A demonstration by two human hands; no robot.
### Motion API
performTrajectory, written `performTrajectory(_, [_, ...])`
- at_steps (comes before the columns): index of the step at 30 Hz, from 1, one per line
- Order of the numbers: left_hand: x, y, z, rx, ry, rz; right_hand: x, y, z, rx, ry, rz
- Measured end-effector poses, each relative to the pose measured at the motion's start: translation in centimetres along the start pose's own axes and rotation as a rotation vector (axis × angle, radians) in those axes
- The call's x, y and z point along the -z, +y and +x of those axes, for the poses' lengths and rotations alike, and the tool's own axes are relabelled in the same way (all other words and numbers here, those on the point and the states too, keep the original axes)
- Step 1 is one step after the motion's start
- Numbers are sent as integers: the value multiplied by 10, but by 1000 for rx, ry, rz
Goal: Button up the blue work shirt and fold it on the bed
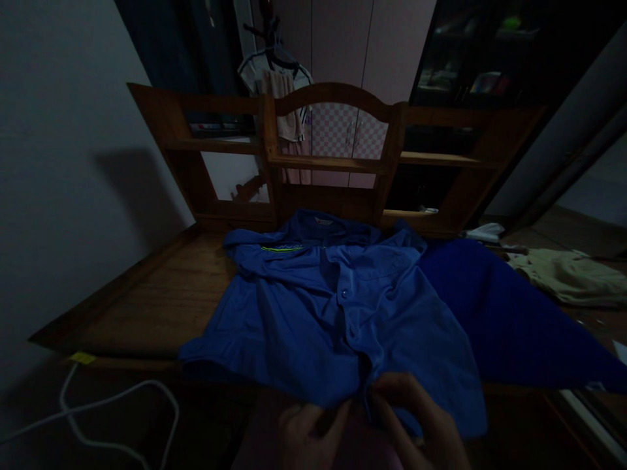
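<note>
A blue button-up shirt (294,313) lies front up across the desk, its collar at the far side and its hem hanging over the near edge. Down the middle runs the front placket, buttoned in part, with a yellow-green stripe on the left chest. At the bottom of the placket my right hand (418,418) pinches the fabric edge between thumb and fingers. My left hand (313,434) is just left of it, thumb and fingers closed at the hem. Dim light hides what lies between its fingertips.
The wooden desk (161,294) has a shelf unit (333,166) along its back. Darker blue cloth (499,313) spreads to the right. A white cable (117,395) loops at lower left. Beyond the shelves, clothes (281,98) hang on a stand. Beige cloth (573,274) lies far right.
</note>
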State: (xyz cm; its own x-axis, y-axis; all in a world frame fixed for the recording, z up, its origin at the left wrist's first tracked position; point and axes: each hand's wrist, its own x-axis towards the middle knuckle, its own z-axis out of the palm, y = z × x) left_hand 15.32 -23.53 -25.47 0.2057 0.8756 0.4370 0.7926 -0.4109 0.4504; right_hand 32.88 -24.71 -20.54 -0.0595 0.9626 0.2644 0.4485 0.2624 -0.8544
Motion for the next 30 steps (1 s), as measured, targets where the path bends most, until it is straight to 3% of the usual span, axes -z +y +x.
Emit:
performTrajectory(3, [0,-3,1,-137,-22,61,-2,3,5,-68,-46,63])
performTrajectory(5, [0,-4,2,-138,-42,47,-4,5,7,-113,-61,99])
performTrajectory(9, [1,-1,8,67,-74,-140,-7,7,12,-173,-64,147])
performTrajectory(16, [6,16,24,413,2,-502,-4,11,18,-279,-73,199])
performTrajectory(19, [2,21,25,543,55,-605,-2,14,18,-325,-84,211])
performTrajectory(22, [-8,21,24,660,18,-702,-3,17,20,-371,-88,236])
performTrajectory(27, [-28,16,21,751,-19,-774,-7,20,23,-378,28,303])
performTrajectory(30, [-37,14,18,765,14,-701,-5,21,25,-360,-6,298])
